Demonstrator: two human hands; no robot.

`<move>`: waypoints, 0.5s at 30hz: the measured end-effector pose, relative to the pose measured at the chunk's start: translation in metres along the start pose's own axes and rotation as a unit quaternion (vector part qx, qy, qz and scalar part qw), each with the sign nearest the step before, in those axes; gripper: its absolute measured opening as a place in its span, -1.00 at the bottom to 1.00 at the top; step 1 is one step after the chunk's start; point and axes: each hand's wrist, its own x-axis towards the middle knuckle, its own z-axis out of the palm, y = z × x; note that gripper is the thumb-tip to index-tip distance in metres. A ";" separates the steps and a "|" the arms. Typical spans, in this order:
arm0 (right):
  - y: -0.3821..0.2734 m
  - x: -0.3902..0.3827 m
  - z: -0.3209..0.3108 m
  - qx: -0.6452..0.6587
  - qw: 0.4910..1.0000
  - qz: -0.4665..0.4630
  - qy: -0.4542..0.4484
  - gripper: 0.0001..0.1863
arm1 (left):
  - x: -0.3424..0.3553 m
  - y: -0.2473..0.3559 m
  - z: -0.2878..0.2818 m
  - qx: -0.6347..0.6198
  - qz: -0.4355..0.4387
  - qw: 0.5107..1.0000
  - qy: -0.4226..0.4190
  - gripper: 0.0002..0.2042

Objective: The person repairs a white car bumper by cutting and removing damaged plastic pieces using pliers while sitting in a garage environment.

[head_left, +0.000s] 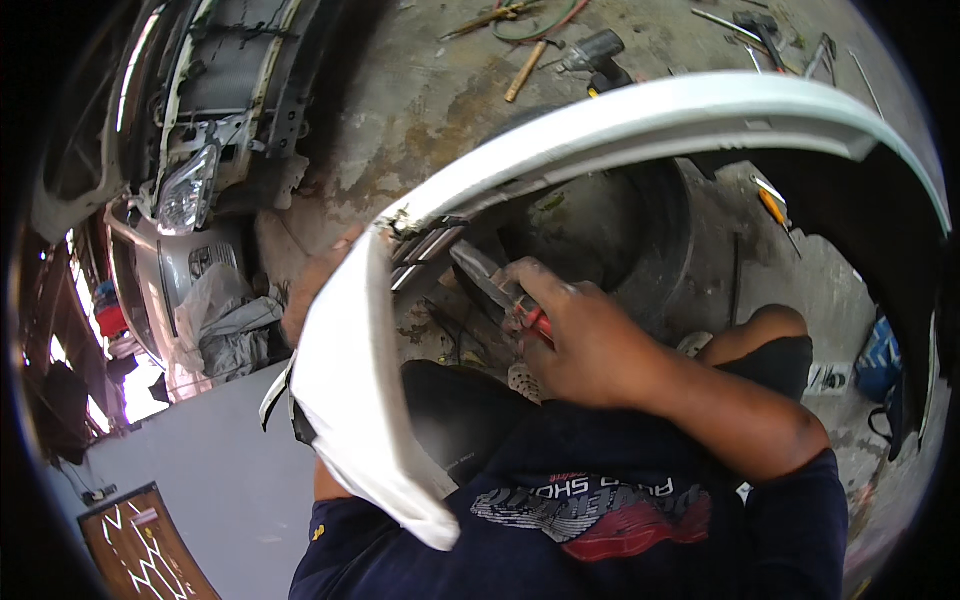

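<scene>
A white, curved car fender [345,370] arches over my lap, with a ragged, damaged spot at its bend. My left hand [312,280] grips the fender's outer side near this bend; most of its fingers are hidden behind the panel. Inside the arch, my right hand [600,345] is closed around pliers [481,272] with grey jaws and red handles. The jaws point up and left toward the damaged spot, and a gap shows between them and the panel.
A dark tyre [675,235] lies beyond my right hand. On the concrete floor are a hammer [526,72], a power tool [595,52] and a yellow-handled screwdriver [774,208]. Car body parts with a headlight [187,190] stand at left, beside a clear plastic bag [215,310].
</scene>
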 end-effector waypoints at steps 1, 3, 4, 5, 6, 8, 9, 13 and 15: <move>0.005 0.000 0.007 0.004 1.000 -0.001 0.003 -0.37 | -0.004 -0.006 0.000 0.008 -0.013 1.000 0.010 -0.73; 0.028 0.006 0.023 0.021 0.999 -0.009 0.023 -0.39 | 0.000 -0.014 0.008 0.011 -0.025 0.999 0.029 -0.74; 0.046 0.013 0.036 0.036 0.999 -0.019 0.030 -0.39 | 0.003 -0.012 0.011 0.019 -0.008 1.000 0.023 -0.74; 0.051 0.017 0.041 0.030 0.999 -0.013 0.031 -0.39 | 0.009 -0.008 0.013 0.031 0.014 0.999 0.012 -0.75; 0.055 0.022 0.046 0.023 0.999 -0.007 0.033 -0.38 | 0.019 -0.006 0.011 0.065 0.068 0.995 -0.030 -0.74; 0.044 0.029 0.052 -0.023 0.999 -0.014 0.046 -0.38 | 0.014 -0.007 0.006 0.028 0.012 0.999 -0.016 -0.73; 0.044 0.033 0.052 -0.071 0.996 -0.024 0.052 -0.38 | 0.012 -0.011 0.002 0.029 0.009 0.999 -0.024 -0.73; 0.028 0.044 0.043 -0.224 0.969 -0.055 0.093 -0.42 | 0.010 -0.011 0.006 0.000 -0.036 0.999 0.001 -0.75; 0.014 0.040 0.036 -0.260 0.953 -0.086 0.133 -0.47 | 0.010 -0.007 0.005 -0.004 -0.049 0.999 0.001 -0.72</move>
